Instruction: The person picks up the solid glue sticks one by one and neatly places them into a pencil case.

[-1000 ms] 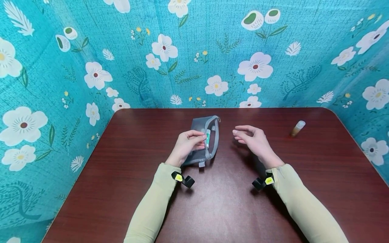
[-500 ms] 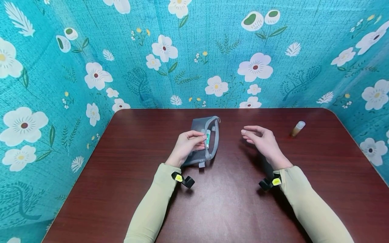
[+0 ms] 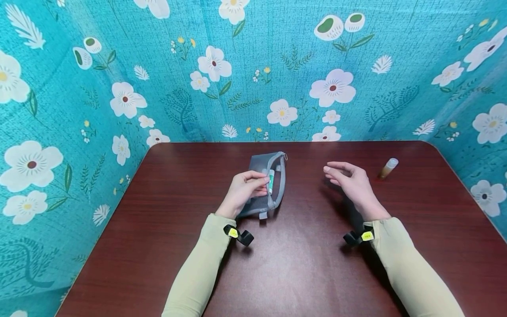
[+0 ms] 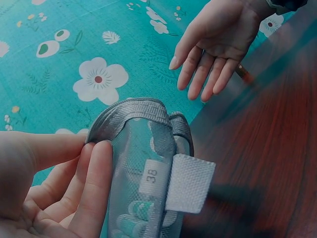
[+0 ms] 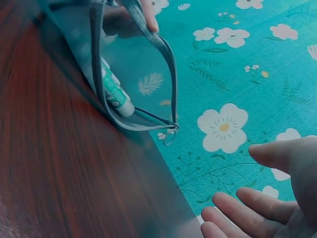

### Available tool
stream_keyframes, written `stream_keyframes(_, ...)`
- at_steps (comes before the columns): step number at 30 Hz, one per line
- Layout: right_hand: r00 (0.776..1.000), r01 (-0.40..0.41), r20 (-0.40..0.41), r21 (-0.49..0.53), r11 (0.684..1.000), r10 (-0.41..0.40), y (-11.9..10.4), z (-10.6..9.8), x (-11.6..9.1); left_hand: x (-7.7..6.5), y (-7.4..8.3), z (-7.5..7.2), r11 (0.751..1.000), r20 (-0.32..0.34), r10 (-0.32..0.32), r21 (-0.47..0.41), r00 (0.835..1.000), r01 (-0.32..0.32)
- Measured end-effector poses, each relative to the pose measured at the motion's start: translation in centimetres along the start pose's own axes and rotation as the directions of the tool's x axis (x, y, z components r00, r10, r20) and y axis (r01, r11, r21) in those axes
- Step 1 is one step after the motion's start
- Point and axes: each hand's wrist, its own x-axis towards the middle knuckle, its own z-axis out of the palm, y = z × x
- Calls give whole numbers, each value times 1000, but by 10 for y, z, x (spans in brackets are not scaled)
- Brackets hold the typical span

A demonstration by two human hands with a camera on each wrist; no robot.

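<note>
A grey mesh zip pouch (image 3: 259, 161) lies on the table with its mouth gaping to the right. My left hand (image 3: 242, 190) pinches the zipped edge between thumb and fingers, as the left wrist view shows at the pouch rim (image 4: 130, 110). Several green-and-white tubes (image 4: 132, 224) show through the mesh, and one tube (image 5: 115, 91) is visible through the mouth in the right wrist view. My right hand (image 3: 351, 184) hovers over the table to the right of the pouch, holding nothing, its fingers relaxed and slightly bent, with the palm (image 4: 225, 34) facing the pouch.
A small amber tube with a pale cap (image 3: 388, 168) stands at the right of the dark red wooden table (image 3: 285, 273). Blue flowered cloth (image 3: 237, 88) hangs behind the table and along its sides. Each wrist wears a black camera strap.
My right hand has moved to the right, away from the pouch and toward the amber tube. The left hand and the pouch have stayed in place.
</note>
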Motion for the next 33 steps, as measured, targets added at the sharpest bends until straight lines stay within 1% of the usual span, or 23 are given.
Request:
stream_keyframes(6, 1000, 8, -23, 26, 1000, -8, -2, -11, 0, 0, 0, 0, 1000, 0, 0, 4, 1000, 0)
stream_keyframes(11, 998, 24, -52, 77, 997, -20, -4, -21, 2, 0, -1, -1, 1000, 0, -1, 7, 1000, 1)
stream_keyframes(13, 997, 34, -66, 117, 993, -26, -6, -25, 2, 0, -1, -1, 1000, 0, 0, 8, 1000, 0)
stream_keyframes(16, 995, 48, -91, 146, 988, -35, -8, -31, 3, 0, -2, -1, 1000, 0, 3, 8, 1000, -3)
stream_keyframes(22, 990, 54, -136, 191, 980, -28, -14, -43, 1, 1, -2, 0, 1000, 1, 5, 3, 1000, -5)
stream_keyframes(29, 981, 98, -193, 353, 930, -30, -19, -57, -1, 1, -1, 0, 1000, 6, 3, 10, 1000, -3)
stream_keyframes(33, 975, 116, -221, 401, 909, -27, -22, -65, -2, 0, 0, 0, 1000, 11, 7, 17, 1000, -8)
